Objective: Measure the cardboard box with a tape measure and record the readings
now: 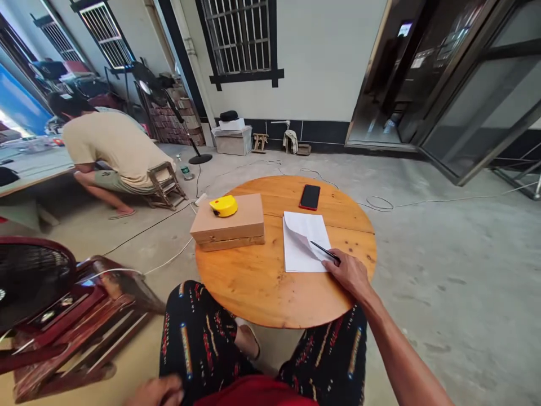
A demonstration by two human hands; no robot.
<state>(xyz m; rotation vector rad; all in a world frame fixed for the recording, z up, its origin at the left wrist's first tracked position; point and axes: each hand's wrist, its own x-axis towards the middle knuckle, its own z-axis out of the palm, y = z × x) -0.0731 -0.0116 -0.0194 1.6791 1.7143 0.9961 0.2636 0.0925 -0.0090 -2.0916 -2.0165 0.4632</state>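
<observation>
My right hand point(349, 273) is closed around a dark pen point(324, 250), its tip pointing left over the paper. Beneath the pen lies a small stack of white paper point(296, 256) on the round wooden table point(245, 282); the top sheet is curled up at its left side. My fingertips rest by the lower right corner of the stack. Down at the bottom edge, near my left thigh, my left hand point(158, 390) is blurred and partly cut off, so its grip is unclear. A phone point(310, 197) with a red edge lies beyond the paper.
A yellow tape measure point(225, 206) sits on a brown cardboard box point(236, 230) on the table's left. A dark fan point(34, 282) stands by a wooden chair at left. Another person point(114, 144) bends over on a small chair. Cables point(169, 259) cross the floor.
</observation>
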